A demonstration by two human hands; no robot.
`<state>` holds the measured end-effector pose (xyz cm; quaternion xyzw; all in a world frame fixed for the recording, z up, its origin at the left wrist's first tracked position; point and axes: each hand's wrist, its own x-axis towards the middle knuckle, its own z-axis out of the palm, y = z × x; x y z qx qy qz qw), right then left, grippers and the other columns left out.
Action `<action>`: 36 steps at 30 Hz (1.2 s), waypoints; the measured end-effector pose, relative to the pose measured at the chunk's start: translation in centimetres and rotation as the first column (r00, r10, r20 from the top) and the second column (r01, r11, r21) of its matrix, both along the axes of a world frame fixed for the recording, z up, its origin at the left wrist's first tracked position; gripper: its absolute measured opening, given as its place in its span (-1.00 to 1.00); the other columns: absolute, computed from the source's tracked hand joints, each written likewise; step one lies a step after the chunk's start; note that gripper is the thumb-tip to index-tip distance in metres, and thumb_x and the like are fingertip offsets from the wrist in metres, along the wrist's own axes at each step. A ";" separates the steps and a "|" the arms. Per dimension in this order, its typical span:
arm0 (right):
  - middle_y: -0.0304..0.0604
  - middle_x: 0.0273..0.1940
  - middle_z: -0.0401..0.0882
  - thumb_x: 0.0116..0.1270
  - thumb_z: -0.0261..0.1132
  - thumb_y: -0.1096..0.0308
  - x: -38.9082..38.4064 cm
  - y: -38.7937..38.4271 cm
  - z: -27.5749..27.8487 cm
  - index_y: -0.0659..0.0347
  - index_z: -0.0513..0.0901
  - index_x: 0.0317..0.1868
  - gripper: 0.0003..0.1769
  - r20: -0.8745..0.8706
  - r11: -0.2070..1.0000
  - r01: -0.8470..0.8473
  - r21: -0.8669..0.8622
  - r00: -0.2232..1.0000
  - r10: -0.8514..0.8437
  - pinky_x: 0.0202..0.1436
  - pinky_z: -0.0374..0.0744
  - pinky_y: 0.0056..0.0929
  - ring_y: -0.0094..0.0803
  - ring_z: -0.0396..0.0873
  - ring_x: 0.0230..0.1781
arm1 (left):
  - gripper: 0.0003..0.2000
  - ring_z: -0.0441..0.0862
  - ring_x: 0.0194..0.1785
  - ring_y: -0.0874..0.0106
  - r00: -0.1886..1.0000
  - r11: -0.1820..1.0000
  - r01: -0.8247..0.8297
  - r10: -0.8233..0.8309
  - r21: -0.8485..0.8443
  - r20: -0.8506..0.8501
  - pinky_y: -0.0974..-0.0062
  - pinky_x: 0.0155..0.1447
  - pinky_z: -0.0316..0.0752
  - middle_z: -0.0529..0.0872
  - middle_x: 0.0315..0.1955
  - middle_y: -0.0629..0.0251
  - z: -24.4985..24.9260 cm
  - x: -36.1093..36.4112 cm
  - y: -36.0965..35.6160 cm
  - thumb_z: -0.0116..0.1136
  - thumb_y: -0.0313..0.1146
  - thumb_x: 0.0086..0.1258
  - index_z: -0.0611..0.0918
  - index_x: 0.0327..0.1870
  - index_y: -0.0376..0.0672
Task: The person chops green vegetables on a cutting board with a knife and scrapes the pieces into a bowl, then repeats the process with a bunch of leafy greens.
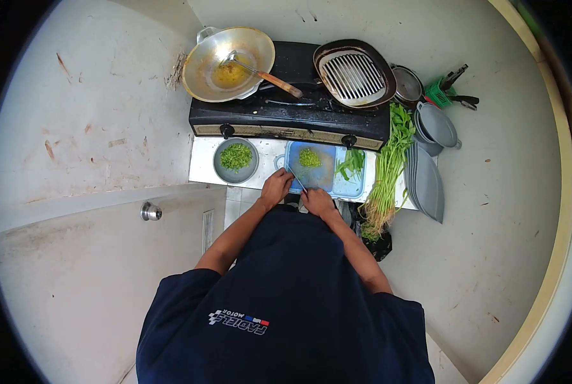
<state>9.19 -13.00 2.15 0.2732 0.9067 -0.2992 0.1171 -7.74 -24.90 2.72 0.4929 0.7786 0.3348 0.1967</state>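
Observation:
A blue cutting board (351, 186) lies on the white counter, with a small pile of chopped greens (309, 157) on it and cut green leaves (351, 164) at its right part. My right hand (318, 201) is closed on the handle of a knife (297, 179), whose blade slants up and left over the board's front edge. Close to the blade tip, my left hand (277, 186) is at the board's lower left corner with fingers bent together; what they hold, if anything, is too small to tell. A grey bowl (217, 168) of chopped greens stands left of the board.
Behind the board stands a black gas stove (234, 114) bearing a wok (199, 67) with a ladle and a grill pan (353, 73). Long rooted greens (388, 173) lie at the right, beside grey plates (425, 182). A green basket (438, 93) holds utensils. Walls enclose both sides.

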 end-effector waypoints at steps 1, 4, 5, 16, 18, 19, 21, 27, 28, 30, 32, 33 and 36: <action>0.33 -0.32 0.71 0.56 0.10 -0.01 0.1 0.0 -0.1 0.32 0.75 -0.21 -0.48 -0.004 1.000 0.000 -0.002 1.000 0.000 0.01 0.66 0.16 0.30 0.71 -0.22 | -0.89 0.67 -0.17 0.01 1.000 1.000 -0.006 0.006 -0.003 0.002 0.10 -0.05 0.60 0.63 -0.28 0.09 0.1 0.1 0.0 0.26 -0.42 0.40 0.73 -0.14 -0.18; 0.32 -0.31 0.72 0.55 0.10 -0.02 0.8 0.1 0.0 0.32 0.75 -0.19 -0.47 0.003 1.000 0.011 -0.007 1.000 -0.011 0.02 0.66 0.17 0.31 0.71 -0.21 | -0.89 0.67 -0.18 0.02 1.000 1.000 -0.023 0.023 -0.008 -0.007 0.11 -0.05 0.60 0.63 -0.29 0.11 0.0 0.1 -0.2 0.25 -0.43 0.40 0.73 -0.13 -0.19; 0.33 -0.31 0.72 0.55 0.10 -0.02 1.0 0.0 0.1 0.32 0.75 -0.18 -0.47 0.008 1.000 0.018 -0.006 1.000 -0.018 0.03 0.66 0.17 0.31 0.71 -0.21 | -0.89 0.67 -0.17 0.03 1.000 1.000 -0.023 0.023 -0.007 -0.018 0.12 -0.05 0.60 0.63 -0.29 0.11 -0.1 0.1 -0.1 0.25 -0.43 0.40 0.73 -0.13 -0.19; 0.31 -0.25 0.73 0.57 0.08 -0.03 -0.1 0.1 1.5 0.28 0.77 -0.15 -0.47 0.105 0.998 0.022 -0.052 0.994 -0.017 0.07 0.66 0.11 0.25 0.72 -0.13 | -0.90 0.68 -0.18 0.05 1.000 1.000 -0.015 0.014 -0.009 -0.018 0.13 -0.07 0.60 0.63 -0.30 0.15 -0.8 0.1 -0.2 0.28 -0.44 0.37 0.74 -0.16 -0.17; 0.35 -0.27 0.72 0.56 0.10 -0.04 -0.2 0.0 1.3 0.29 0.77 -0.17 -0.46 0.057 0.999 0.038 -0.025 0.998 -0.037 0.05 0.66 0.15 0.31 0.71 -0.17 | -0.91 0.68 -0.19 0.05 1.000 1.000 -0.018 0.018 -0.017 -0.017 0.14 -0.08 0.61 0.63 -0.30 0.15 -0.6 0.0 -0.2 0.29 -0.44 0.36 0.74 -0.16 -0.16; 0.37 -0.28 0.71 0.55 0.11 -0.04 -0.2 0.0 0.9 0.30 0.77 -0.19 -0.46 0.032 0.999 0.045 -0.013 0.998 -0.045 0.04 0.65 0.17 0.35 0.70 -0.19 | -0.91 0.68 -0.19 0.05 0.999 1.000 -0.021 0.021 -0.007 -0.029 0.14 -0.09 0.61 0.63 -0.30 0.15 -0.5 0.0 -0.2 0.29 -0.44 0.36 0.74 -0.17 -0.16; 0.37 -0.29 0.71 0.55 0.11 -0.04 0.3 -0.1 0.7 0.31 0.77 -0.18 -0.46 0.009 0.998 0.062 -0.018 0.998 -0.062 0.04 0.65 0.18 0.35 0.70 -0.20 | -0.91 0.68 -0.20 0.05 0.998 1.000 -0.028 0.028 0.011 -0.052 0.13 -0.09 0.61 0.63 -0.31 0.15 -0.3 0.1 -0.3 0.29 -0.44 0.36 0.75 -0.17 -0.16; 0.38 -0.30 0.71 0.56 0.09 -0.04 1.0 0.0 1.3 0.32 0.76 -0.20 -0.45 -0.009 0.998 0.059 -0.006 0.998 -0.059 0.02 0.65 0.18 0.35 0.70 -0.21 | -0.89 0.68 -0.18 0.05 1.000 1.000 -0.022 0.022 0.007 -0.016 0.13 -0.09 0.60 0.63 -0.30 0.15 -0.5 0.1 -0.3 0.27 -0.40 0.40 0.75 -0.13 -0.15; 0.38 -0.30 0.71 0.57 0.09 -0.03 0.9 -0.1 1.3 0.32 0.76 -0.21 -0.45 -0.007 0.998 0.059 -0.016 0.998 -0.059 0.02 0.65 0.18 0.35 0.70 -0.21 | -0.89 0.68 -0.18 0.05 0.999 1.000 -0.024 0.024 0.012 -0.026 0.13 -0.09 0.60 0.63 -0.30 0.15 -0.6 0.1 -0.3 0.26 -0.40 0.40 0.75 -0.13 -0.15; 0.37 -0.29 0.71 0.57 0.08 -0.03 0.9 -0.2 1.5 0.33 0.75 -0.22 -0.45 0.006 0.999 0.035 -0.016 0.999 -0.035 0.02 0.65 0.17 0.34 0.70 -0.20 | -0.88 0.68 -0.17 0.06 0.999 0.999 -0.025 0.026 0.022 -0.047 0.13 -0.09 0.60 0.63 -0.30 0.16 -0.6 0.1 -0.3 0.26 -0.40 0.40 0.76 -0.13 -0.15; 0.35 -0.29 0.72 0.57 0.08 -0.02 0.8 -0.1 1.5 0.34 0.75 -0.22 -0.45 0.013 1.000 0.021 -0.022 1.000 -0.020 0.02 0.65 0.17 0.33 0.70 -0.19 | -0.89 0.68 -0.18 0.05 0.998 1.000 -0.029 0.029 0.005 -0.048 0.12 -0.09 0.60 0.63 -0.31 0.15 -0.6 0.2 -0.3 0.26 -0.40 0.40 0.76 -0.14 -0.15; 0.35 -0.28 0.72 0.57 0.08 -0.02 0.6 -0.1 1.5 0.34 0.75 -0.22 -0.45 0.013 0.999 0.018 -0.027 1.000 -0.017 0.02 0.65 0.16 0.32 0.71 -0.19 | -0.89 0.68 -0.19 0.05 0.998 1.000 -0.030 0.029 -0.003 -0.048 0.12 -0.10 0.60 0.63 -0.31 0.15 -0.6 0.2 -0.2 0.26 -0.40 0.40 0.76 -0.14 -0.16; 0.33 -0.28 0.72 0.57 0.08 -0.02 -0.4 0.0 1.2 0.33 0.75 -0.21 -0.45 0.030 1.000 -0.010 -0.016 0.999 0.011 0.03 0.66 0.14 0.30 0.71 -0.18 | -0.88 0.67 -0.20 0.04 0.999 1.000 -0.027 0.027 -0.011 -0.046 0.11 -0.10 0.59 0.63 -0.31 0.14 -0.5 0.2 -0.3 0.25 -0.41 0.40 0.76 -0.13 -0.15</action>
